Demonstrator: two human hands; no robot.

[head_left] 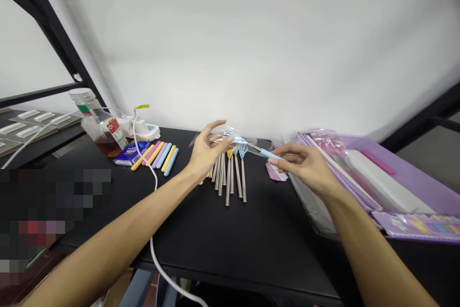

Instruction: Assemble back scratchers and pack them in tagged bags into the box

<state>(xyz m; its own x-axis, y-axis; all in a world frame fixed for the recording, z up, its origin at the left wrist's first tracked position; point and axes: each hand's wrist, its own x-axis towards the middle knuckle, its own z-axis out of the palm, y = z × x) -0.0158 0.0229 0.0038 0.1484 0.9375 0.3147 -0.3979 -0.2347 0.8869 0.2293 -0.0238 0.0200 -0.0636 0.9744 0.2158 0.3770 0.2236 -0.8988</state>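
Observation:
Above the black table, a light blue back scratcher (pixel 266 153) with a claw-like head and a thin metal shaft stretches between my hands. The fingers of my left hand (pixel 208 148) are closed around its head and a clear plastic wrapper (pixel 230 130). My right hand (pixel 302 165) pinches the blue grip at the other end. Below lie several metal rods (pixel 227 182), some with blue or yellow claw heads, partly hidden by my left hand. A small pink and purple card (pixel 276 172) lies beside my right fingers.
Pastel handles (pixel 163 154) lie in a row at the left, near a purple packet (pixel 131 153) and a bottle of brown liquid (pixel 102 127). A white cable (pixel 154 244) crosses the table (pixel 266 249). A lilac box (pixel 424 170) with packaging stands at the right.

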